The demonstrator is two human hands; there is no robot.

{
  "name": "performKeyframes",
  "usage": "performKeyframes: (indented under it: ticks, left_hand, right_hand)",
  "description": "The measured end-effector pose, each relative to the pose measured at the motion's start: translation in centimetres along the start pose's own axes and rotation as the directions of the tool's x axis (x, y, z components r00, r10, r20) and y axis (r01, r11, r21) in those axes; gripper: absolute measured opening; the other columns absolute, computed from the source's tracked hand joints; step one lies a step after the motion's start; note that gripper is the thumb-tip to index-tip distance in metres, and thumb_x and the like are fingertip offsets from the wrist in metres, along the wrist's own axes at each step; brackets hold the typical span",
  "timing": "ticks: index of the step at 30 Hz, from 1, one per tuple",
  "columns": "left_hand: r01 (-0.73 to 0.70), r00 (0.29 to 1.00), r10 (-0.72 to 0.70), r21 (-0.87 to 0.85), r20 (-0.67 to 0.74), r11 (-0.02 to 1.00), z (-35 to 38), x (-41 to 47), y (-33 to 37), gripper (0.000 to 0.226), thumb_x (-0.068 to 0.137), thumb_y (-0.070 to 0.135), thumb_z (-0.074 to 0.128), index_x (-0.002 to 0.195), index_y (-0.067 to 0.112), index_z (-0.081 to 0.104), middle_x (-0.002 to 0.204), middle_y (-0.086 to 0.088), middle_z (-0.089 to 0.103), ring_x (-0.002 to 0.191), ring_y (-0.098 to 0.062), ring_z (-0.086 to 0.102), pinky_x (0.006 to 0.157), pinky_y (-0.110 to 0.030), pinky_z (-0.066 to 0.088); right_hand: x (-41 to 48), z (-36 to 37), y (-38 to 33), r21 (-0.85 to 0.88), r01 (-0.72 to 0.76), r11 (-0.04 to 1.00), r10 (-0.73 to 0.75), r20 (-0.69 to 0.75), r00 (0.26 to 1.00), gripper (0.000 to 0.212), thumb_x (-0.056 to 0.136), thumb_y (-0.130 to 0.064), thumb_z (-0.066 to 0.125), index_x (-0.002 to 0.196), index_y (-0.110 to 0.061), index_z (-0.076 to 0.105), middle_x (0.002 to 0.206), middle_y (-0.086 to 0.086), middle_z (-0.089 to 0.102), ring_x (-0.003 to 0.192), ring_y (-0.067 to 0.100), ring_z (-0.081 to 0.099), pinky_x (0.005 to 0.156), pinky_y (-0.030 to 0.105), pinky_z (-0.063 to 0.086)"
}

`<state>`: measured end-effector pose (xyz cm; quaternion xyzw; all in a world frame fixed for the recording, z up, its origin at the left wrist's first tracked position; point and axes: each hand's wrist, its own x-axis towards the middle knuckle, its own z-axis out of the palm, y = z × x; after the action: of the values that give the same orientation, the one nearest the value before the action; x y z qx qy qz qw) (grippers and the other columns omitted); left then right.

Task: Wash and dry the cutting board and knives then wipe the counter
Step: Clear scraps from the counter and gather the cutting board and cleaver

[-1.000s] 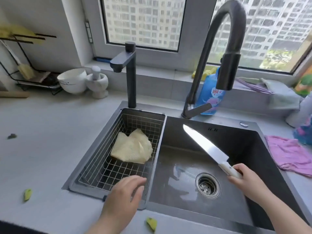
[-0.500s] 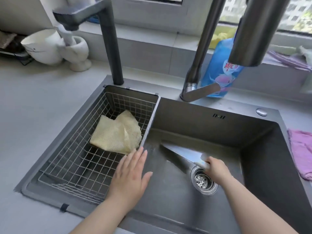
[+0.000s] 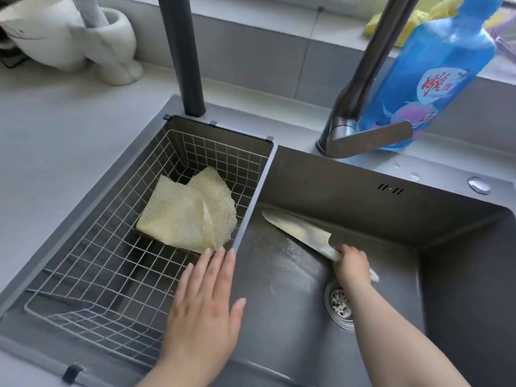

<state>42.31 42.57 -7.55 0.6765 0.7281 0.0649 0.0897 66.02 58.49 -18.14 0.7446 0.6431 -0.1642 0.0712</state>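
1. The knife (image 3: 298, 233) lies low in the right basin of the sink (image 3: 391, 219). Its long axis runs on a diagonal, with the handle near the middle of the basin floor and the tip towards the far left corner, close to the divider (image 3: 257, 202).
2. The right hand (image 3: 353, 265) is clamped round the pale handle, just beyond the drain (image 3: 339, 305). The blade points away from it, far and to the left.
3. The left hand (image 3: 203, 305) is spread with straight fingers and holds nothing. It hangs over the near right corner of the wire basket (image 3: 92, 263).
4. Its fingertips reach the near edge of the yellow mesh cloth (image 3: 187, 216); I cannot tell whether they touch it.
5. The cloth lies straight ahead of the left hand and well apart from the right, so the left hand looks best placed to take it.
6. From there the blade is just across the divider, a short carry to the right.
7. The tap lever (image 3: 368, 138) sits at the sink's far edge, beyond the knife tip, and only the left hand is free to reach it.
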Motion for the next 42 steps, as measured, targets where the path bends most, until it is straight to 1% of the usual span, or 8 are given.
performKeyframes:
  ticks: [14,22,25,28,31,35,38,42]
  left_hand:
    - [-0.05,0.99,0.042,-0.05,-0.134,0.998,0.6,0.5,-0.2,0.059,0.097,0.044,0.006,0.129,0.007,0.04,0.12,-0.012,0.063,0.118,-0.02,0.039,0.106,-0.026,0.011]
    - [0.017,0.997,-0.025,-0.109,-0.07,0.994,-0.3,-0.3,0.0,0.056,0.097,0.041,0.003,0.123,0.011,0.042,0.117,-0.007,0.065,0.116,-0.018,0.039,0.107,-0.027,0.007]
    - [-0.06,0.982,0.042,-0.097,-0.182,0.993,-1.1,-1.5,-0.4,0.041,0.087,0.042,0.028,0.118,0.019,0.044,0.112,0.004,0.068,0.113,-0.012,0.041,0.106,-0.027,0.012]
    - [-0.137,0.975,0.093,-0.211,-0.202,0.968,-3.4,-4.0,-2.5,0.045,0.069,0.043,0.037,0.111,0.03,0.048,0.095,0.02,0.069,0.102,0.001,0.052,0.094,-0.021,0.031]
    - [-0.157,0.963,0.078,-0.3,-0.259,0.941,-6.4,-7.9,-6.9,0.032,0.066,0.042,0.041,0.084,0.039,0.068,0.071,0.029,0.065,0.066,0.013,0.057,0.064,-0.007,0.042]
    - [-0.053,0.892,-0.096,-0.311,-0.443,0.949,-10.7,-13.5,-15.0,0.016,0.064,0.039,0.046,0.066,0.039,0.062,0.052,0.026,0.06,0.051,0.002,0.054,0.048,-0.005,0.039]
    - [0.092,0.784,-0.254,-0.298,-0.566,0.95,-13.0,-17.2,-21.1,0.017,0.067,0.037,0.045,0.079,0.032,0.056,0.054,0.019,0.063,0.07,-0.005,0.054,0.054,-0.012,0.041]
    - [0.332,0.694,-0.422,-0.261,-0.583,0.906,-15.2,-22.1,-28.6,0.031,0.071,0.032,0.043,0.061,0.021,0.071,0.056,0.009,0.067,0.074,-0.014,0.054,0.069,-0.02,0.039]
  right_hand:
    - [1.4,-1.3,0.1,-0.219,0.022,0.976,-0.03,-0.03,0.999,0.036,0.091,-0.016,0.045,0.126,-0.018,0.051,0.128,0.007,0.047,0.12,0.027,0.038,0.097,0.031,0.031]
    - [-4.0,-7.8,-1.7,0.082,0.156,0.984,-0.154,-0.023,0.988,0.035,0.09,-0.02,0.053,0.125,-0.017,0.054,0.127,0.001,0.058,0.119,0.021,0.05,0.094,0.028,0.04]
    - [-7.4,-10.7,-3.3,0.128,0.229,0.965,-0.224,-0.052,0.973,0.024,0.09,-0.022,0.056,0.112,-0.019,0.062,0.111,-0.001,0.067,0.104,0.02,0.06,0.084,0.027,0.044]
    - [-11.3,-13.2,-6.1,0.184,0.336,0.924,-0.323,-0.098,0.941,0.007,0.088,-0.02,0.06,0.09,-0.026,0.061,0.088,-0.003,0.067,0.089,0.019,0.063,0.073,0.024,0.04]
    - [-15.5,-14.9,-10.4,0.234,0.441,0.866,-0.421,-0.135,0.897,0.016,0.086,-0.017,0.062,0.079,-0.029,0.056,0.077,-0.008,0.063,0.077,0.013,0.061,0.064,0.019,0.04]
    - [-21.8,-16.0,-17.8,0.271,0.604,0.749,-0.578,-0.178,0.796,0.022,0.081,-0.007,0.066,0.076,-0.027,0.058,0.071,-0.018,0.06,0.068,-0.01,0.061,0.061,0.001,0.044]
    - [-25.6,-15.4,-24.4,0.241,0.69,0.683,-0.682,-0.127,0.72,0.03,0.083,-0.008,0.063,0.075,-0.035,0.053,0.074,-0.019,0.057,0.067,-0.001,0.059,0.064,0.007,0.048]
    - [-30.3,-12.5,-34.1,0.145,0.786,0.601,-0.788,-0.058,0.613,0.009,0.09,-0.019,0.056,0.093,-0.024,0.063,0.08,-0.016,0.057,0.072,0.002,0.055,0.077,0.015,0.048]
